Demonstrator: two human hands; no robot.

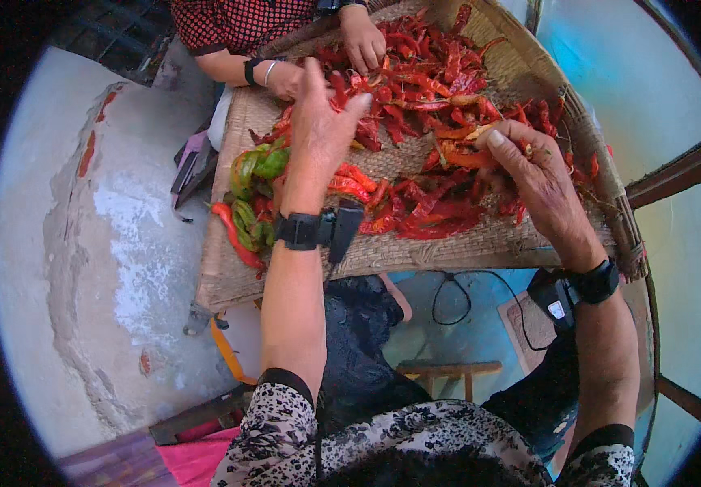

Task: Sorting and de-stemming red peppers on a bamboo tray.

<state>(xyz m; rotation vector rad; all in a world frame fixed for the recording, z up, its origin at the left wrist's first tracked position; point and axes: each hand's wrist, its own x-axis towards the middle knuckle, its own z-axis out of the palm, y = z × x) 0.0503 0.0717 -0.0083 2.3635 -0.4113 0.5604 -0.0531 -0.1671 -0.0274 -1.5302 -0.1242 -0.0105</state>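
With the right hand (543,178), pinching a slender, wrinkled orange-red chili pepper (464,158) between thumb and fingers, just beyond the thumb tip and toward the left. Holding it above a broad, shallow, woven straw tray (399,256), between a large heap of glossy, crinkled red chili peppers (456,69) on the far side and a smaller cluster of dark red chili peppers (427,213) nearer the body. With the left hand (322,122), open and loose, hovering over the tray, with thumb splayed away from the fingers; cannot tell whether touching the heap behind. Just left of that wrist, lying in a bunch: curled green chili peppers (245,174), beside a long, bright red chili pepper (235,234). Across the tray, among the heaped red peppers: a co-worker's hands (362,42).
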